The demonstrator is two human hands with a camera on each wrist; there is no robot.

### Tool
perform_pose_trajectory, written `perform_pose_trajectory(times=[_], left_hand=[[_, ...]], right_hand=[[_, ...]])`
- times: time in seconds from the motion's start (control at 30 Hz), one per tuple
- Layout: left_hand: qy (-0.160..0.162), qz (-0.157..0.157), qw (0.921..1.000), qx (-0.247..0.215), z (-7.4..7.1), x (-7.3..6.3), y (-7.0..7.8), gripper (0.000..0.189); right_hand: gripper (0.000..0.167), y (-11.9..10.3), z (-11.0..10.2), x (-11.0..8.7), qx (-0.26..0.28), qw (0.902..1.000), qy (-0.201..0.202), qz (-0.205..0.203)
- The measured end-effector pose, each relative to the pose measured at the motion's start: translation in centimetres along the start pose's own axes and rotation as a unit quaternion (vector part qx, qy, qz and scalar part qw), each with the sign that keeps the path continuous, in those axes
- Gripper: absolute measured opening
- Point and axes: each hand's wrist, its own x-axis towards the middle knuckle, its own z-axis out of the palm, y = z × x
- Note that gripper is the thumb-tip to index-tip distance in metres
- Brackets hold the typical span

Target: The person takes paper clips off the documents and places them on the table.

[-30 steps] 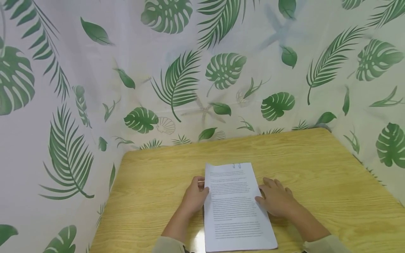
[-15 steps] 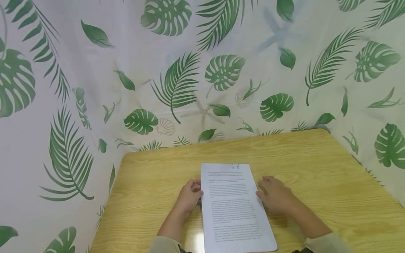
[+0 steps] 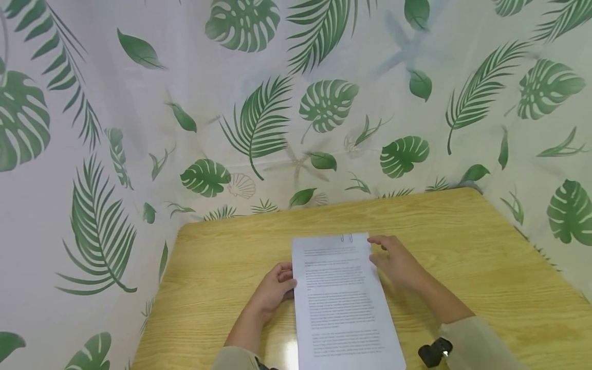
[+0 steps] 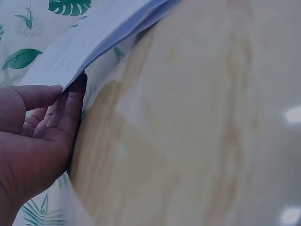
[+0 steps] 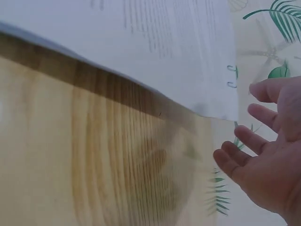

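A stack of printed paper sheets (image 3: 342, 303) lies in front of me, its far edge held by two paper clips (image 3: 346, 238). My left hand (image 3: 273, 290) pinches the stack's left edge, thumb on top and fingers beneath, as the left wrist view shows at the sheets' edge (image 4: 103, 42). There the edge is raised over the table. By the far right corner is my right hand (image 3: 398, 262), fingers spread and apart from the paper. In the right wrist view the green paper clips (image 5: 232, 76) sit near that corner, close to the thumb of the right hand (image 5: 268, 146).
The wooden table (image 3: 222, 257) reaches back to a white curtain (image 3: 277, 123) printed with green leaves, which also stands along the left and right sides. A black strapped device (image 3: 435, 352) sits on my right wrist by the sleeve.
My right hand has left the paper's right edge and moved forward to its far right corner, its fingers opening. The stack shifted slightly left with my left hand, which keeps hold of its edge.
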Motion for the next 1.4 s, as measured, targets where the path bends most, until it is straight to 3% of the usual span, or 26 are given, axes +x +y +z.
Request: perform_pose_trajectory(times=[0.17,0.33,0.6,0.97,1.4], left_hand=[[-0.017,0.012,0.9997,-0.010,-0.3,0.1,-0.3,0.041],[-0.025,0.016,0.9994,-0.018,-0.6,0.1,-0.5,0.040],[-0.034,0.018,0.9990,-0.022,-0.5,0.1,-0.7,0.037],[-0.034,0.019,0.9990,-0.023,-0.4,0.0,-1.0,0.036],[-0.023,0.019,0.9994,-0.017,-0.6,-0.2,-0.9,0.037]], right_hand=[[0.061,0.4,-0.1,2.1,0.064,0.9976,0.007,0.025],[0.068,0.9,0.0,3.5,0.136,0.9892,-0.005,0.054],[0.061,1.0,0.9,4.9,0.233,0.9698,-0.021,0.070],[0.041,0.8,2.1,4.8,0.239,0.9689,0.028,0.059],[0.033,0.6,2.6,4.7,0.192,0.9793,0.026,0.058]])
